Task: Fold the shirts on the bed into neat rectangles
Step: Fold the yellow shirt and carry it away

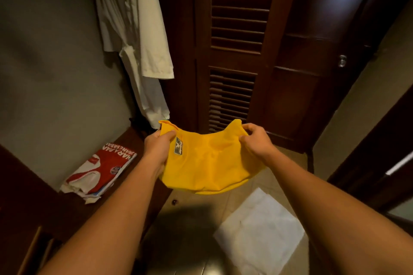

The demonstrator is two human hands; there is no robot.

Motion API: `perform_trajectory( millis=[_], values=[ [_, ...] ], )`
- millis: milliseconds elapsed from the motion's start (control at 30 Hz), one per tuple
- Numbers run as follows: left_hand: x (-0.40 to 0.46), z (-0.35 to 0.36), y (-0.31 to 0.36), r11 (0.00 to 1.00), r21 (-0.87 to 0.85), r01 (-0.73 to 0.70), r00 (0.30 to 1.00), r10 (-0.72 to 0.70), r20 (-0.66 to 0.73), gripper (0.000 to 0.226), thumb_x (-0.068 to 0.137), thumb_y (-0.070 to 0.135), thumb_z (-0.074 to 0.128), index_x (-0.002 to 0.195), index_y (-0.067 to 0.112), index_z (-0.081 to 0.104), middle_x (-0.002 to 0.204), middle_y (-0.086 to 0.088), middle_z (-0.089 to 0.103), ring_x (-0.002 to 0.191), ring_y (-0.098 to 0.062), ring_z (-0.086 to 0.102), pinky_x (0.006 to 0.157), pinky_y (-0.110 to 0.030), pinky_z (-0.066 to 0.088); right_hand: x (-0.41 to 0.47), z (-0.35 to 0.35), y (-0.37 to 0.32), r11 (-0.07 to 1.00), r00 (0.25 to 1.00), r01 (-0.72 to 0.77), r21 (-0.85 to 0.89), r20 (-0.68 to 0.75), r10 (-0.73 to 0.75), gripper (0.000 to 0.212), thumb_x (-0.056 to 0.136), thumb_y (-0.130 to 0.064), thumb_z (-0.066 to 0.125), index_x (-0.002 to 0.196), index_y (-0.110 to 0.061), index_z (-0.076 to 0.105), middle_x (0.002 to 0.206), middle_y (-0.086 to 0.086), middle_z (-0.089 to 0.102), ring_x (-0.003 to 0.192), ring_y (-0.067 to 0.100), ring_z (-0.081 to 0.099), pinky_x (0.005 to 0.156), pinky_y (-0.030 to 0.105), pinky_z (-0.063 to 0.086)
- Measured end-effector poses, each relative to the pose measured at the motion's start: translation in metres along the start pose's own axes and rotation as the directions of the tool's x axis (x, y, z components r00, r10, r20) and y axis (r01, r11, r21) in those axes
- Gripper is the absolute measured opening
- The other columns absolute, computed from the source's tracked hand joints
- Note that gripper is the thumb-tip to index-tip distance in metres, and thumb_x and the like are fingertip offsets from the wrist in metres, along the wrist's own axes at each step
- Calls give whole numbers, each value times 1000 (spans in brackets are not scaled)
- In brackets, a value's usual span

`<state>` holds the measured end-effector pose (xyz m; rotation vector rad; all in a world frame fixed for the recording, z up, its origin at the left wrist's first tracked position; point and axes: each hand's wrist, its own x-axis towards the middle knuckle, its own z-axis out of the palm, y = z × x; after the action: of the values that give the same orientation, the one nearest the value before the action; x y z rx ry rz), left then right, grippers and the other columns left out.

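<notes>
Two hands, left hand (pixel 157 149) and right hand (pixel 254 140); one yellow shirt (pixel 207 161)

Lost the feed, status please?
Left hand and right hand grip yellow shirt, held midair. Folded red shirt on shelf. Nothing blocking.

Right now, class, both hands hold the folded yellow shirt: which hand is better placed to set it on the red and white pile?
Probably the left hand: it grips the yellow shirt on the side nearer the red and white pile, low on the left. The right hand would have to cross over.
</notes>
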<state>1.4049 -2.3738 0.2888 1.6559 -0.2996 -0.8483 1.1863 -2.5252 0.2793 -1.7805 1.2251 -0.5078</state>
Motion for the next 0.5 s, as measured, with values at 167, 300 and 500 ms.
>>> perform_trajectory(
  millis=[167, 300, 500],
  values=[
    [58, 5, 22, 993, -101, 57, 990, -69, -124, 14, 94, 28, 66, 98, 15, 69, 97, -14, 74, 88, -34, 71, 77, -44, 58, 89, 9, -28, 998, 996, 53, -35, 75, -51, 50, 101, -14, 54, 150, -15, 43, 152, 9, 43, 135, 31, 44, 102, 41, 41],
    [96, -5, 33, 978, -183, 101, 967, -140, -215, 25, 89, 37, 66, 97, 13, 71, 95, -16, 75, 86, -36, 72, 80, -51, 60, 143, 30, -46, 993, 981, 116, -21, 162, -111, 48, 102, -12, 55, 149, -14, 45, 153, 8, 43, 137, 30, 43, 107, 42, 39],
    [153, -32, 48, 966, -249, 72, 918, -162, -362, 14, 87, 25, 61, 96, 15, 62, 98, -16, 69, 90, -36, 66, 90, -52, 55, 217, 82, -82, 982, 944, 189, -32, 280, -172, 47, 101, -13, 56, 148, -15, 47, 157, 6, 38, 141, 29, 39, 107, 36, 37]
  ],
)
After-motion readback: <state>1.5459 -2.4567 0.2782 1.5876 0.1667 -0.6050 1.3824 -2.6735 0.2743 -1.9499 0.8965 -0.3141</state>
